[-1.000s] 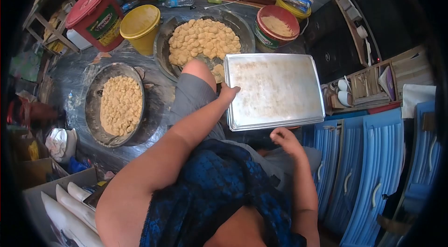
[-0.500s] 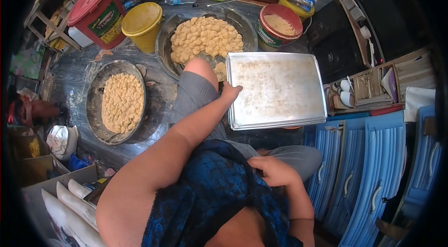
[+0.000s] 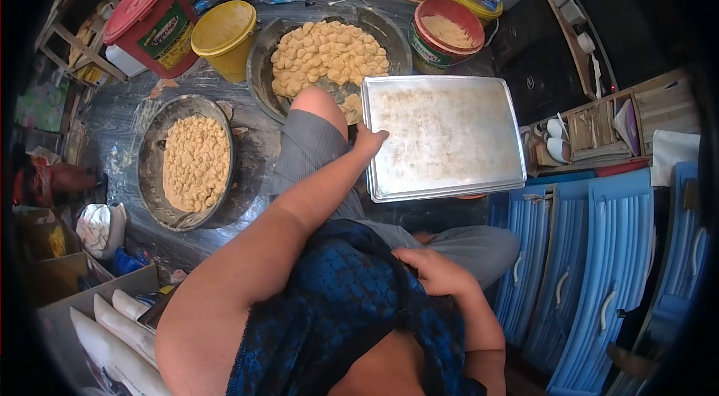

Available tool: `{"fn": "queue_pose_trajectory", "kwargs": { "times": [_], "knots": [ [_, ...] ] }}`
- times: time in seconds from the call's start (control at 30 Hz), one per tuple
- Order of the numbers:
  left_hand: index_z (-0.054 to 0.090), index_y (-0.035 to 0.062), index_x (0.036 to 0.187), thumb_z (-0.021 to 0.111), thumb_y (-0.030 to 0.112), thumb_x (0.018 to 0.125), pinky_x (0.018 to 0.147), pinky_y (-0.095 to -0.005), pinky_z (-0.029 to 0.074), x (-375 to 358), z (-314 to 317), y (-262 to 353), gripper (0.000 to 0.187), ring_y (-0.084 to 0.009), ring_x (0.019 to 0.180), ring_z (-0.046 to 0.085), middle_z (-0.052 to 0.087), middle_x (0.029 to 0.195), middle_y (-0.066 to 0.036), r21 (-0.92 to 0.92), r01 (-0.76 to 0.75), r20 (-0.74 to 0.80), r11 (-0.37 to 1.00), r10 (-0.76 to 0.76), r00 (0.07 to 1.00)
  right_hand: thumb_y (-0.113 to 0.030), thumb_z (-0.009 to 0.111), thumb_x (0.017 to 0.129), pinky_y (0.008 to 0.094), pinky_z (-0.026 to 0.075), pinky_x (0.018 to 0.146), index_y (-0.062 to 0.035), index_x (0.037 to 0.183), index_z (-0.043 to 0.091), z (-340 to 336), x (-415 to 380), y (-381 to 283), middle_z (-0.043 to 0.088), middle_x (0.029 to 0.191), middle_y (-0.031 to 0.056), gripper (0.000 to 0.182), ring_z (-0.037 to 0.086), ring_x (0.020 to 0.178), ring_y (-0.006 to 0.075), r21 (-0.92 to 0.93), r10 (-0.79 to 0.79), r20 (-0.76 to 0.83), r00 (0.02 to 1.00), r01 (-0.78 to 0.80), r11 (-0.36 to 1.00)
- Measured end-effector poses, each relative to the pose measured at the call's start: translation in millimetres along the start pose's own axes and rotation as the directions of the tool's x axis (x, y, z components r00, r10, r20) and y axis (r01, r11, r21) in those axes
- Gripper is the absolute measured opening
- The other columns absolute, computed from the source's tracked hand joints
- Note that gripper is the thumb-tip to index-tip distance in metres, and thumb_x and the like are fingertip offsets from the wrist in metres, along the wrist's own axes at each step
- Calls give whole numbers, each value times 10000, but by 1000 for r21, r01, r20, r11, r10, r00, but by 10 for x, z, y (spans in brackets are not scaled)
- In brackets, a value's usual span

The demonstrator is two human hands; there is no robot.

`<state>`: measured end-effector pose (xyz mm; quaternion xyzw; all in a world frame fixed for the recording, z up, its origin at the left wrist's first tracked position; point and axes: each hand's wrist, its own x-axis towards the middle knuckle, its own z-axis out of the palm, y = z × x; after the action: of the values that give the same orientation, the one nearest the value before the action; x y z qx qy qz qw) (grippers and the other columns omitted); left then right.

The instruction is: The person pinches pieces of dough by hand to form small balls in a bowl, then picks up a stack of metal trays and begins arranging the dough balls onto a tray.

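Note:
My left hand grips the left edge of a rectangular metal baking tray, thumb on top and fingers hidden beneath. A second rim shows under its lower edge, so the trays look stacked. Near my lap, my right hand is closed at the hem of my blue and black shirt; its fingertips are partly hidden. Beyond my raised knee stands a wide dark basin holding many pale dough pieces. Another dark basin, to the left, contains smaller dough pieces.
A red lidded bucket and a yellow bucket stand back left. Behind the tray is an open red bucket with pale contents. Blue plastic drawers line the right side. White sacks lie lower left.
The view has shifted slightly, and the tray sits a little higher in it. Both hands keep their holds.

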<state>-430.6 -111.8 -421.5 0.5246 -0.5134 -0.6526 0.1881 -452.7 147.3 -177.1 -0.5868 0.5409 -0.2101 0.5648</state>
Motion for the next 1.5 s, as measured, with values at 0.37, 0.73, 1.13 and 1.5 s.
{"fn": "queue_pose_trajectory", "kwargs": {
  "times": [0.37,0.73,1.13,1.5],
  "knots": [
    [278,-86,1210,680,202,677,843,-351,437,-37,0,33,727,-326,1003,532,493,1115,-258,-20,14,-18,1000,-14,1000,6,547,658,415,403,835,-16,1167,438,30,9,-130,535,1069,208,520,495,1011,382,-226,137,63,989,-120,967],
    [264,-99,1209,675,226,680,827,-356,451,-56,-32,85,745,-330,995,539,490,1123,-274,39,43,-6,998,-42,999,-28,541,679,398,435,810,-8,1166,480,195,6,-18,570,1046,199,491,526,958,377,-320,-19,-2,1000,17,947],
    [252,-100,1223,673,235,683,821,-356,456,-65,-52,108,762,-336,1008,530,457,1158,-287,20,69,40,997,-70,997,59,505,662,422,442,684,-2,990,525,247,-48,-64,574,893,170,334,550,845,369,-307,-152,-95,984,116,945],
    [244,-89,1236,666,176,687,820,-340,457,-149,-75,184,741,-305,996,541,480,1138,-258,-29,67,62,997,-65,996,-72,522,714,355,444,642,-13,834,518,213,-280,-45,549,821,138,134,560,785,329,-242,-131,10,991,129,962]
  ]
}}
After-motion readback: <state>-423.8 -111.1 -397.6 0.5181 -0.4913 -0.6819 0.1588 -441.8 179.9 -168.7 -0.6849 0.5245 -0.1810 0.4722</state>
